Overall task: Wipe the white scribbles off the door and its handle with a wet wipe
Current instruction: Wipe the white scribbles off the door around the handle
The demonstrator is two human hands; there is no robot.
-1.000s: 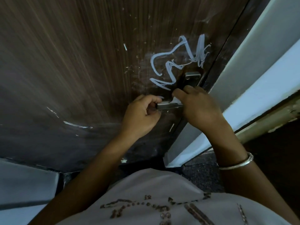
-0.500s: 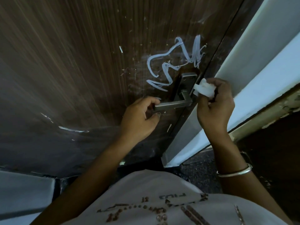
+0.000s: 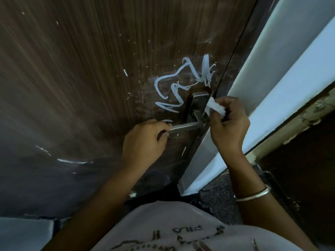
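A dark wood-grain door (image 3: pixel 81 78) fills the view, with white scribbles (image 3: pixel 174 87) drawn above and left of its metal lever handle (image 3: pixel 190 126). My left hand (image 3: pixel 145 142) is closed around the free end of the lever. My right hand (image 3: pixel 228 127) pinches a crumpled white wet wipe (image 3: pixel 215 107) against the right edge of the handle's backplate (image 3: pixel 198 102). A short white mark (image 3: pixel 166 121) shows just above my left fingers.
The white door frame (image 3: pixel 272 87) runs diagonally at the right, with a chipped ledge (image 3: pixel 311 109) beyond it. Older white scratches (image 3: pixel 72 161) mark the door's lower left. Dark speckled floor (image 3: pixel 217 196) lies below, and a pale surface (image 3: pixel 21 232) sits at the bottom left.
My right hand lifted off the lever with the wipe and went up to the right side of the backplate, then pressed closer to it. My left hand stays on the lever's end.
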